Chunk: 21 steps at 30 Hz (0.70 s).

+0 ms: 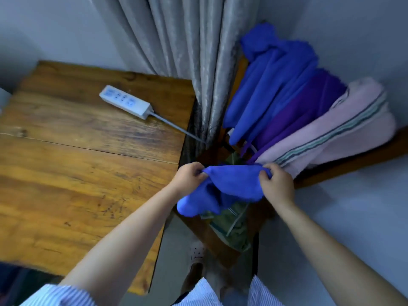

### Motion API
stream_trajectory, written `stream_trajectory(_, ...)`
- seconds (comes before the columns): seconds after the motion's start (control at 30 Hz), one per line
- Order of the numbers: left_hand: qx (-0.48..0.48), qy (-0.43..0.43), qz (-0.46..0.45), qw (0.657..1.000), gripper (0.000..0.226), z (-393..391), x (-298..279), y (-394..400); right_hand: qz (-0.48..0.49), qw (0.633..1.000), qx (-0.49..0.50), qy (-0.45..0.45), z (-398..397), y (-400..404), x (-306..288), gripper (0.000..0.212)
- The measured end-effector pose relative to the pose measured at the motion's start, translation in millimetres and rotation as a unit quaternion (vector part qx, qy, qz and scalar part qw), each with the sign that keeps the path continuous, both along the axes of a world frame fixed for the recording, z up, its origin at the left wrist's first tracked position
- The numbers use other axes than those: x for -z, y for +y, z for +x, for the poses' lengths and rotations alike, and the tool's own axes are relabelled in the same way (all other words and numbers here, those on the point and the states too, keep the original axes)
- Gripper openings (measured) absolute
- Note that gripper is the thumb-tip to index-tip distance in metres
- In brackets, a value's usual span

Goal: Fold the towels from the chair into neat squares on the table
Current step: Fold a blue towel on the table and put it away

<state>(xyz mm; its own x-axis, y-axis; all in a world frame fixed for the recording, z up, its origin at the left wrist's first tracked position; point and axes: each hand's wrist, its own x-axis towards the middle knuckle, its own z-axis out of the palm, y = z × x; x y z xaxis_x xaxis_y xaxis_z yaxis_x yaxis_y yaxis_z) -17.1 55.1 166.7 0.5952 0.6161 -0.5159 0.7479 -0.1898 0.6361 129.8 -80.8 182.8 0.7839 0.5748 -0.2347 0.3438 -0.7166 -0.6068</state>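
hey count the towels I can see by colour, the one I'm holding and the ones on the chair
Blue: 2, one held in the left hand and right hand as the held blue towel, one draped blue towel on the chair
Purple: 1, purple towel
Pink striped: 1, pink towel
Total: 4

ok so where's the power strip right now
In the head view the white power strip lies on the far part of the wooden table, left of the grey curtain, with its cable running off the table's right edge toward the chair.

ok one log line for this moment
both hands: left hand, right hand pinch blue towel | off table | chair: more towels
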Motion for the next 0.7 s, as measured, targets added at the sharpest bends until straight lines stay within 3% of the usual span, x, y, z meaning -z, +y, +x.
stream_trajectory(0.1,-0.008,-0.040,0.007,0.999,0.018,-26,-47,3,0.065,0.997,-0.031,-0.028,-6,8,-39,0.016)
stream_trajectory(0.23,-0.095,-0.111,0.014,0.989,0.020,-61,-114,9,0.179,0.980,-0.071,-0.053,-32,40,-97,0.018)
stream_trajectory(0.33,-0.180,-0.206,-0.020,0.962,0.031,-87,-167,22,0.261,0.958,-0.098,-0.074,-59,73,-142,0.018)
stream_trajectory(0.43,-0.219,-0.282,-0.025,0.934,0.027,-126,-216,40,0.321,0.936,-0.119,-0.085,-90,106,-188,0.018)
stream_trajectory(0.5,-0.230,-0.318,0.000,0.920,0.015,-158,-241,55,0.354,0.919,-0.147,-0.095,-119,130,-217,0.018)
stream_trajectory(0.7,-0.333,-0.402,0.105,0.846,0.025,-252,-259,109,0.410,0.875,-0.211,-0.145,-227,198,-261,0.023)
